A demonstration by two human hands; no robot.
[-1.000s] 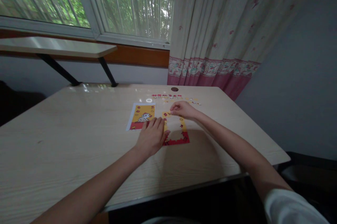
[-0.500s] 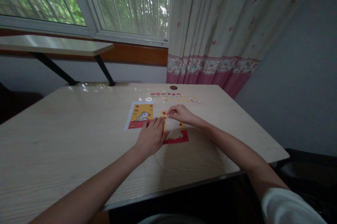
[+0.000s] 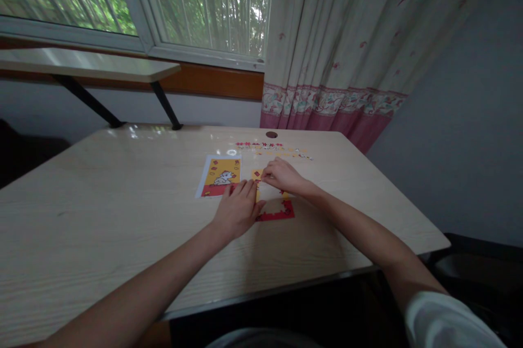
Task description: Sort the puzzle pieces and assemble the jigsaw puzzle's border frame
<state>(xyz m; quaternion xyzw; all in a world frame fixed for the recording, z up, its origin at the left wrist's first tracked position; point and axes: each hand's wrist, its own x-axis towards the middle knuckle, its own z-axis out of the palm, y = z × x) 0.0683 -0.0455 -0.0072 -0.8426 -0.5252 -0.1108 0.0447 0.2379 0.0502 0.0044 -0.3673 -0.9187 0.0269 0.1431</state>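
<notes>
A partly built jigsaw frame [image 3: 278, 209], yellow and red with an unfilled middle, lies on the wooden table [image 3: 122, 201]. My left hand [image 3: 237, 209] rests flat on its left side, fingers stretched out. My right hand [image 3: 280, 175] is at the frame's top edge, fingertips pinched together and pressing down; what they hold, if anything, is too small to see. Left of the frame lies a reference picture [image 3: 219, 176] showing a white animal on yellow. A row of loose puzzle pieces [image 3: 272, 148] lies further back.
A round cable hole [image 3: 271, 134] sits near the table's far edge. Behind are a window [image 3: 163, 5], a wall shelf on black brackets [image 3: 85, 67], and a patterned curtain [image 3: 335, 48]. The table's right edge drops off by the grey wall.
My right hand has shifted slightly left and toward me along the frame's top edge. The left hand has stayed in place. The camera moved a little.
</notes>
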